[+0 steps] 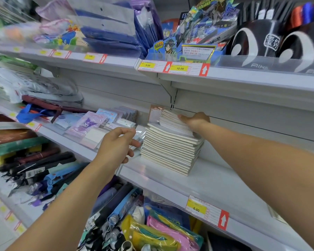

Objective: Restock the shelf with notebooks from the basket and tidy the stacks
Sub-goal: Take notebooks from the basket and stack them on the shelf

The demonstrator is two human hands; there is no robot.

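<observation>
A tall stack of cream-edged notebooks [169, 149] stands on the white middle shelf [225, 180]. A smaller bundle of notebooks [172, 121] lies tilted on top of it, leaning toward the back wall. My right hand [194, 120] rests flat on this top bundle with its fingers stretched out to the left. My left hand [120, 144] hovers just left of the stack with loosely curled fingers, thumb near the stack's side, holding nothing. No basket is in view.
Left of the stack lie wrapped sticker and card packs [91, 124]. The shelf right of the stack is bare, with a 6.00 price tag [203, 210] on its front rail. Umbrellas [43, 169] and pouches [152, 232] fill the shelf below; card boxes [188, 44] sit above.
</observation>
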